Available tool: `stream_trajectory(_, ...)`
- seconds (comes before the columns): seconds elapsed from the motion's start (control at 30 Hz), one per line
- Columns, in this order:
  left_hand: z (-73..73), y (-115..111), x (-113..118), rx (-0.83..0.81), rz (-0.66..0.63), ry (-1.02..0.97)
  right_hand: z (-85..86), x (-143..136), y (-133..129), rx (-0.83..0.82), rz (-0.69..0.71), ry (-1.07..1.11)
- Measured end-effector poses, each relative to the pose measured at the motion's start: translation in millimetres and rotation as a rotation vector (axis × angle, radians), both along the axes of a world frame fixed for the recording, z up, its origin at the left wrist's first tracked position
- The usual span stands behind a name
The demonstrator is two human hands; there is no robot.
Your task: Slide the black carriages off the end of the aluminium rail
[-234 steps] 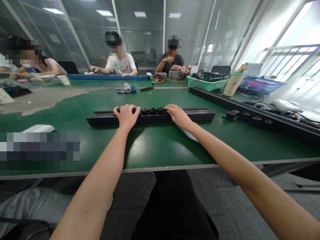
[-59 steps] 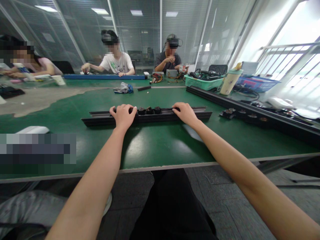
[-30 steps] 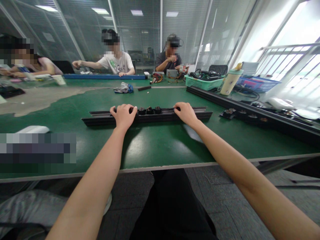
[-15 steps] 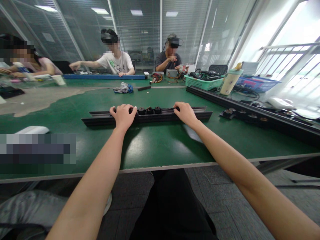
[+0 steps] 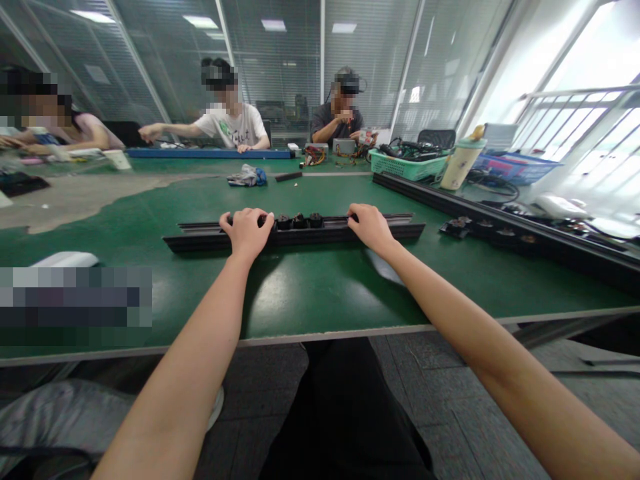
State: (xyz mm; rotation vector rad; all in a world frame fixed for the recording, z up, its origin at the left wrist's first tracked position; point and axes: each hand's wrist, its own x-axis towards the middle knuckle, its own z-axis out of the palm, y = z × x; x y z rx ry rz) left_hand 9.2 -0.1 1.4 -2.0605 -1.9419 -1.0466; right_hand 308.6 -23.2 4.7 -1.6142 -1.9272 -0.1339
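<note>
A long black channel-shaped rail (image 5: 320, 239) lies crosswise on the green table. Three small dark blocks (image 5: 299, 221) sit in its middle section, between my hands. My left hand (image 5: 247, 232) grips the rail left of the blocks, fingers curled over it and thumb toward the blocks; dark pieces show under its fingers. On the right-hand part of the rail, my right hand (image 5: 369, 225) is closed, its fingertips hidden down in the channel. Whether either hand also pinches a small piece is hidden.
Another long black rail (image 5: 500, 220) runs along the right, with dark parts (image 5: 455, 227) beside it. Behind stand a green basket (image 5: 407, 165) of cables and a cup (image 5: 463, 163). A crumpled cloth (image 5: 247, 176) and short black strip (image 5: 289, 177) lie ahead. Three people sit across the table.
</note>
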Motion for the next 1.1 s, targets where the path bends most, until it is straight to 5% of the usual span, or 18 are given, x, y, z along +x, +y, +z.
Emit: stream_trajectory(1.1,-2.2,2.4,-0.1,0.007,0.005,0.016,4.9,11.9,0.2,-0.049,-0.004,-0.010)
